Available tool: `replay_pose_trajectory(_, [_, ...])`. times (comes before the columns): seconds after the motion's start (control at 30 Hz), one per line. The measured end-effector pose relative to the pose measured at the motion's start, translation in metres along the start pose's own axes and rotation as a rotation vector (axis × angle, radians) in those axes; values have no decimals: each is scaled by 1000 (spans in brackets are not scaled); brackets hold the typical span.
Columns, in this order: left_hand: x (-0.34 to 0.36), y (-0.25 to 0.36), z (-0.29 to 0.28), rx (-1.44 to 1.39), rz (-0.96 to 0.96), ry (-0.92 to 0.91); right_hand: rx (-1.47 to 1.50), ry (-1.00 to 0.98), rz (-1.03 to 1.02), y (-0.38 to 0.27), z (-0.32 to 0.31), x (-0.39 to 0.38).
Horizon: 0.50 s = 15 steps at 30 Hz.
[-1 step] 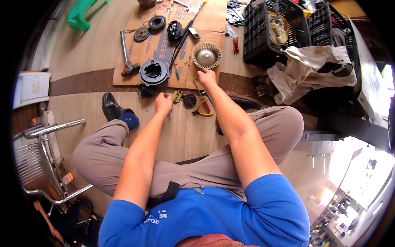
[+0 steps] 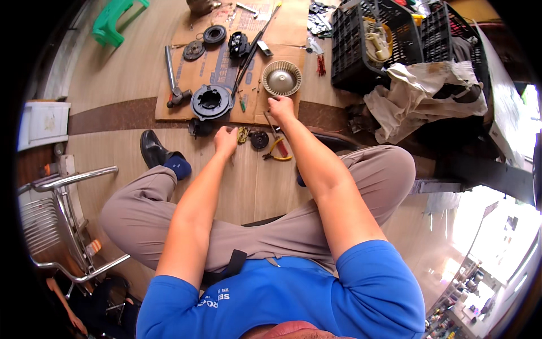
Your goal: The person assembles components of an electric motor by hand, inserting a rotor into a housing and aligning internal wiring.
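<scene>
Close to the cardboard's front edge, my left hand [image 2: 226, 141] is closed with curled fingers; whatever they hold is hidden. Beside it on the floor lie a small yellow-and-black part [image 2: 243, 134] and a round black part [image 2: 259, 139]. My right hand [image 2: 281, 109] has its fingers pinched together just below a finned blower wheel [image 2: 282, 78]; I cannot make out anything in them. A thin metal rod [image 2: 270, 120] lies by that hand, and yellow-handled pliers [image 2: 278, 152] lie nearer to me. Left of the wheel sits a dark round motor housing [image 2: 212, 102].
Flattened cardboard [image 2: 186, 68] bears a hammer [image 2: 171, 70], a black ring [image 2: 214, 34], a disc [image 2: 194, 50] and a black block-shaped part [image 2: 239, 44]. Black crates [image 2: 353, 59] with a pale cloth [image 2: 418, 93] stand right. A metal-framed chair [image 2: 79, 226] and green stool [image 2: 110, 25] are left.
The surroundings have shifted very slightly in the view. Both hands keep nearly the same place and their closed pose.
</scene>
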<state>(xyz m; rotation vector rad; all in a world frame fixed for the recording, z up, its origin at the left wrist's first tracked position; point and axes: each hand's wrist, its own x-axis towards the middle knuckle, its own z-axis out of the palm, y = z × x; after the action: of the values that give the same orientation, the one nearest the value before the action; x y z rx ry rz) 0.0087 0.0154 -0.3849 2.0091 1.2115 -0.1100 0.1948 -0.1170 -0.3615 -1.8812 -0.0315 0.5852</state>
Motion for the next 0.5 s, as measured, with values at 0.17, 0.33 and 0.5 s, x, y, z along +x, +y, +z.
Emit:
replay_pose_trajectory(0.17, [-17, 132, -52, -1139, -341, -598, 391, -277, 61, -105, -21, -64])
replay_pose_trajectory(0.33, [52, 189, -164, -1601, 12, -634, 46, -216, -341, -219, -32, -129])
replay_pose_trajectory(0.5, [70, 240, -301, -1539, 336, -566, -318, -115, -727, -260, -94, -150])
